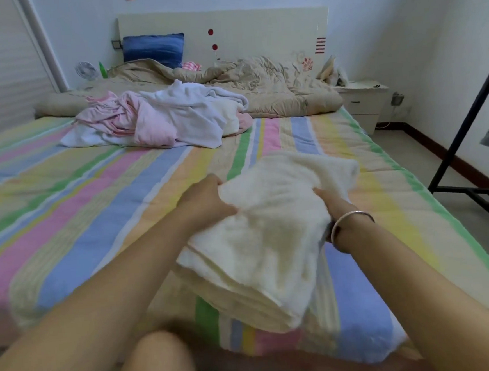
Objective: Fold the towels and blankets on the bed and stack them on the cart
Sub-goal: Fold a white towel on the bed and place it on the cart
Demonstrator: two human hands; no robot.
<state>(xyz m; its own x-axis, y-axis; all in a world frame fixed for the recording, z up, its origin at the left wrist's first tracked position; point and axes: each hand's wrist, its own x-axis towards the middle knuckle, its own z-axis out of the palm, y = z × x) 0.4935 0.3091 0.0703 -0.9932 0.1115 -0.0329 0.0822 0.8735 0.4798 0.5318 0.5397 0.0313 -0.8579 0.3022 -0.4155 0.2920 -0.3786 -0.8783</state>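
My left hand (pixel 206 198) & right hand (pixel 334 207) grip the folded cream towel (pixel 265 242) at the bed's (pixel 63 199) near edge, w/ the pink-white pile (pixel 159 119) unfolded mid-bed, cart not seen.

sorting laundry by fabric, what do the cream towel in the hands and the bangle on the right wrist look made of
Cream towel: likely cotton terry, matte and fluffy; nubby pile, thick soft folded layers. Bangle: probably silver-toned metal, smooth and polished; it catches a bright highlight, exact metal unclear.
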